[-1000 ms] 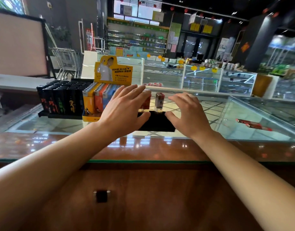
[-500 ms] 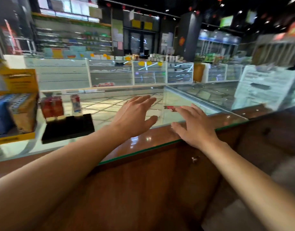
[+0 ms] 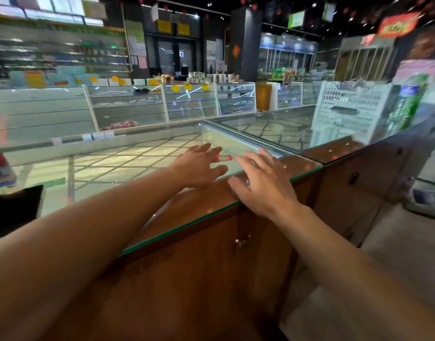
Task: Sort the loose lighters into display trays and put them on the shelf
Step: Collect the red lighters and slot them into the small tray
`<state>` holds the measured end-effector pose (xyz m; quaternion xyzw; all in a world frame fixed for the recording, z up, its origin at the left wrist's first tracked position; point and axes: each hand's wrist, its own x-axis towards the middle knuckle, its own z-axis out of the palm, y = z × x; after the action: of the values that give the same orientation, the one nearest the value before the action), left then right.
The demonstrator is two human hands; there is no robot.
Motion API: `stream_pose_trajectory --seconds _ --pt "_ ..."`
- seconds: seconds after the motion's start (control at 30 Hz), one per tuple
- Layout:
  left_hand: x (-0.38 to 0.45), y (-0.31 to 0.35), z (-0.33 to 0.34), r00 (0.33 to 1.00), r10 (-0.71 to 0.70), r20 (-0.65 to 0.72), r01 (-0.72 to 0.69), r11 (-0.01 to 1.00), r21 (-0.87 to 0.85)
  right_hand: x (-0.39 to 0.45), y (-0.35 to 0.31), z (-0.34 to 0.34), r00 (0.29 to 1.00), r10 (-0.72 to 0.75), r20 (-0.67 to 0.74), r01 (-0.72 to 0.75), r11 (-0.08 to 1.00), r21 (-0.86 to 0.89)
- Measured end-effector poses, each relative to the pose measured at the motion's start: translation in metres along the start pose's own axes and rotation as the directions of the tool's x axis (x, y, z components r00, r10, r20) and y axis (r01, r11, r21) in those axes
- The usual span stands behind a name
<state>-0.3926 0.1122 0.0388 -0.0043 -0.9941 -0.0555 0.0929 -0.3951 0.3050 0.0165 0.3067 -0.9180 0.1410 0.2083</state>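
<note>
Both my arms reach out over the glass-topped wooden shop counter (image 3: 265,193), near its corner. My left hand (image 3: 199,166) hangs above the glass with the fingers straight and slightly spread, holding nothing; my right hand (image 3: 263,183) is just beside it, fingers loosely fanned, also empty — its palm over the counter's near edge. Between the two sets of fingertips lies a small red-and-clear loose lighter (image 3: 224,158), flat on the glass, partly hidden by my left fingers (whether any finger actually touches it I cannot tell). Far off at the left edge of the view, well apart from both hands, sits the corner of a flat black display tray (image 3: 15,207), and just behind it a blurred red-and-blue lighter (image 3: 0,168) stands upright. To the right, on the adjoining stretch of counter, a white printed sheet in a clear upright stand (image 3: 346,112) leans back beside a green box (image 3: 405,104) — the print too blurred to read.
</note>
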Motion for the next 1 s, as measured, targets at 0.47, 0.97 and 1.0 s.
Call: stream_pose_trajectory --seconds 0.47,0.97,1.0 --pt "-0.092 -0.026 -0.024 0.974 0.117 0.196 -0.12 0.993 0.002 -0.008 -0.032 -0.005 0.996 -0.054 -0.075 0.058 0.997 0.049" --pt "-0.24 -0.063 -0.055 0.999 0.048 0.018 -0.048 0.999 0.017 -0.03 -0.139 0.002 0.976 -0.212 -0.057 0.216 0.973 0.085" --pt "-0.239 -0.061 -0.052 0.999 0.029 0.014 -0.03 0.999 0.027 -0.031 -0.143 0.001 0.976 -0.212 -0.057 0.216 0.972 0.091"
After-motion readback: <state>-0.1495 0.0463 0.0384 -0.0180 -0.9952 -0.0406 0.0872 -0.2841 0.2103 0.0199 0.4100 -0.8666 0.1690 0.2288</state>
